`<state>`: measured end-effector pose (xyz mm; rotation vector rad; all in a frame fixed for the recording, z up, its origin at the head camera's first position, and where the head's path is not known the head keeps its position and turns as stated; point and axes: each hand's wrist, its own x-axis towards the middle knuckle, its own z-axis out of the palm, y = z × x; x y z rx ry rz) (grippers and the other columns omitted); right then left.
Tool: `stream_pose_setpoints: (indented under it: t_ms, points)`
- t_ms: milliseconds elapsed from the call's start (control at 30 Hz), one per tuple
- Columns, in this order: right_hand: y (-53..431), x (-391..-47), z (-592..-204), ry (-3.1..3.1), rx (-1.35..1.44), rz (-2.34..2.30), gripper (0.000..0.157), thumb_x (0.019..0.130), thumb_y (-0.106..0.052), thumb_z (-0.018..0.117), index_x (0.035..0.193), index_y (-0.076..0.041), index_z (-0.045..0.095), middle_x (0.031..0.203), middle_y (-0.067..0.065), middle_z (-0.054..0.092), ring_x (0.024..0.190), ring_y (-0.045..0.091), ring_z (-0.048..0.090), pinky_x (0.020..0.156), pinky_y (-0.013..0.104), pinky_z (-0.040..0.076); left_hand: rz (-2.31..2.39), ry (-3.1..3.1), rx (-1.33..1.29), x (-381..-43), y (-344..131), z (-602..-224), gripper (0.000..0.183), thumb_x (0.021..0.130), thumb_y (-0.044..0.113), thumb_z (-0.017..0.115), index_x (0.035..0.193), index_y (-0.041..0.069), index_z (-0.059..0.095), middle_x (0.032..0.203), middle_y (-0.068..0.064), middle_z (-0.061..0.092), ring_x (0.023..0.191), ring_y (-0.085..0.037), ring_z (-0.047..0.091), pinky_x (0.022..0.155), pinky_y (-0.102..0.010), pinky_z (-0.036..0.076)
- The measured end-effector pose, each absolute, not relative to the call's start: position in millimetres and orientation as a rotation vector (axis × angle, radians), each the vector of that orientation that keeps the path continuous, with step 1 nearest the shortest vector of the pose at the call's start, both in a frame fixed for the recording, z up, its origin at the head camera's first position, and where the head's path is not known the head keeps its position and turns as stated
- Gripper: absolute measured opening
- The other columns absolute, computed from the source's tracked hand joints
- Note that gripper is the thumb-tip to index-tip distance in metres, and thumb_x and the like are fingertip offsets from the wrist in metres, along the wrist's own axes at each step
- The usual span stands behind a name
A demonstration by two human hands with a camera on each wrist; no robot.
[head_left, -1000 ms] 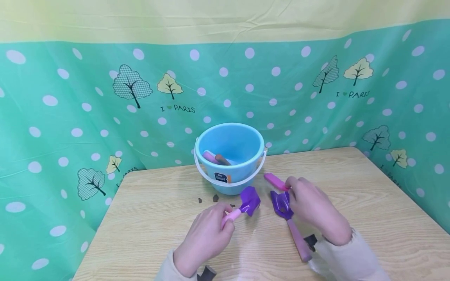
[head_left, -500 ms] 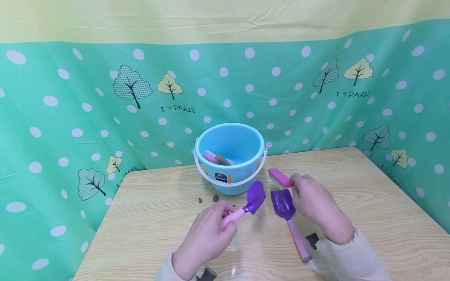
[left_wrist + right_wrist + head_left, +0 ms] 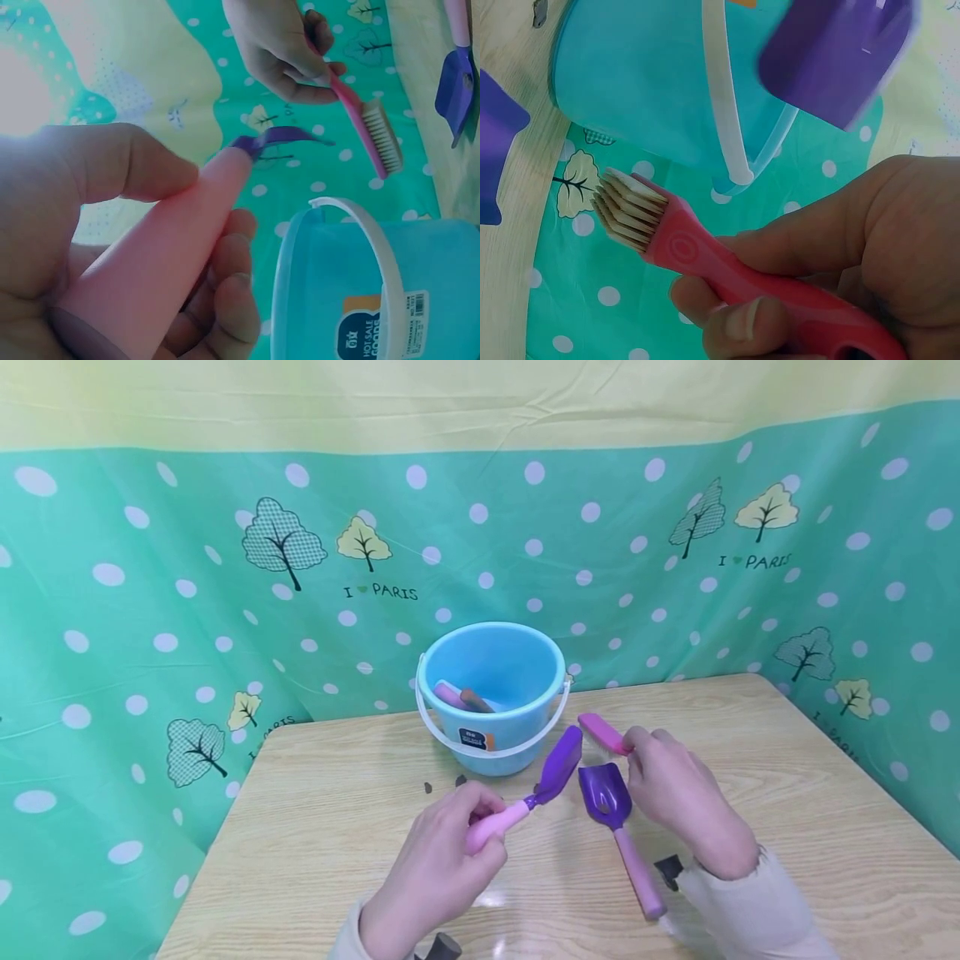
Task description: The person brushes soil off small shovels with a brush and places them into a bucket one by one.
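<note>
My left hand (image 3: 446, 856) grips the pink handle of a small toy shovel (image 3: 560, 764), its purple blade pointing up and to the right in front of the bucket. In my right hand (image 3: 686, 797) is a pink brush (image 3: 705, 255), pinched by the handle with its pale bristles bare. A second purple shovel (image 3: 606, 795) with a pink handle lies on the table between the hands; a small dark speck sits on its blade. Behind them stands a light blue bucket (image 3: 491, 735) with a white handle, holding a pink and a brown handle-like piece (image 3: 476, 700).
Small dark crumbs (image 3: 428, 787) are scattered on the wooden table (image 3: 315, 827) before the bucket. A dark piece (image 3: 670, 870) lies by the right wrist, and a dark cylinder (image 3: 444, 947) is near the left sleeve. A green dotted curtain (image 3: 525, 568) hangs behind the table.
The held shovel's blade has swung upward and to the right, turning more edge-on. The brush has risen slightly and moved right, away from the lying shovel.
</note>
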<state>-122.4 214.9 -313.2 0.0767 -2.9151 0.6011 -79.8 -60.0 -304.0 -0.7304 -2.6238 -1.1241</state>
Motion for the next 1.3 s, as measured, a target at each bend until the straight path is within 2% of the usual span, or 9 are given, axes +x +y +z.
stream_pose_setpoints:
  t_ms: [267, 667, 1300]
  points:
    - [212.4, -123.3, -315.3, -2.938, 0.072, 0.623, 0.022, 0.09, -0.004, 0.05, 0.108, 0.0, 0.061, 0.086, 0.013, 0.056, 0.067, 0.022, 0.051, 0.053, 0.034, 0.043, -1.17, -2.452, -0.664, -76.1, -59.3, -301.8, 0.034, 0.068, 0.002, 0.069, 0.095, 0.02, 0.062, 0.081, 0.017, 0.055, 0.069, -0.001, 0.05, 0.063, -0.022, 0.043]
    - [210.7, -124.2, -319.2, -2.906, 0.123, 0.593, 0.021, 0.088, -0.002, 0.051, 0.106, 0.0, 0.061, 0.081, 0.011, 0.055, 0.064, 0.02, 0.049, 0.052, 0.033, 0.041, -1.175, -2.369, -0.64, -80.9, -60.2, -301.6, 0.034, 0.072, -0.001, 0.076, 0.1, 0.012, 0.063, 0.09, 0.009, 0.058, 0.075, -0.004, 0.052, 0.065, -0.022, 0.047]
    - [206.5, -124.0, -320.7, -2.927, 0.112, 0.592, 0.022, 0.088, -0.003, 0.052, 0.108, 0.001, 0.061, 0.081, 0.01, 0.055, 0.062, 0.019, 0.049, 0.049, 0.031, 0.04, -1.177, -2.282, -0.643, -102.3, -65.2, -304.6, 0.033, 0.071, -0.005, 0.076, 0.1, 0.009, 0.067, 0.089, 0.001, 0.063, 0.074, -0.007, 0.054, 0.064, -0.023, 0.048]
